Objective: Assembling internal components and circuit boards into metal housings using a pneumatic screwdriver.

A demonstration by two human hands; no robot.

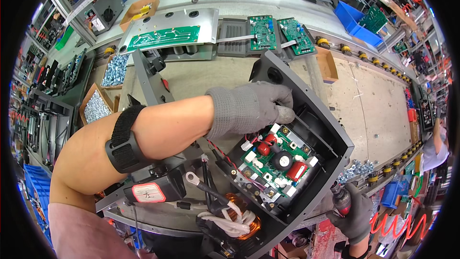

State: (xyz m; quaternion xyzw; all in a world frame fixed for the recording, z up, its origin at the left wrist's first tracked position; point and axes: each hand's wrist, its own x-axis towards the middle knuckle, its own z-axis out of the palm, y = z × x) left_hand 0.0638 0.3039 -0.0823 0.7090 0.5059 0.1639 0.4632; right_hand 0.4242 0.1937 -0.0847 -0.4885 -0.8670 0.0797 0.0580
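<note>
A dark grey metal case (330, 170) stands tilted across the bench in front of me. Inside it lies a green circuit board (270, 167) with red capacitors and a round black part. My left hand (256, 108), in a grey glove, reaches over the board to the case's far inner wall. Its fingers are curled in beside a black frame (306, 122), and what they hold is hidden. At the lower right, outside the case, my gloved right hand (357, 216) grips a red and black power screwdriver (341, 199). A copper coil (247, 223) with white leads sits in the case's near end.
Loose screws (355, 170) lie right of the case. More fill cardboard boxes (96, 105) at the left. Behind are a metal panel with a green board (165, 37) and two small circuit boards (262, 32). A red coiled hose (397, 228) hangs at the right.
</note>
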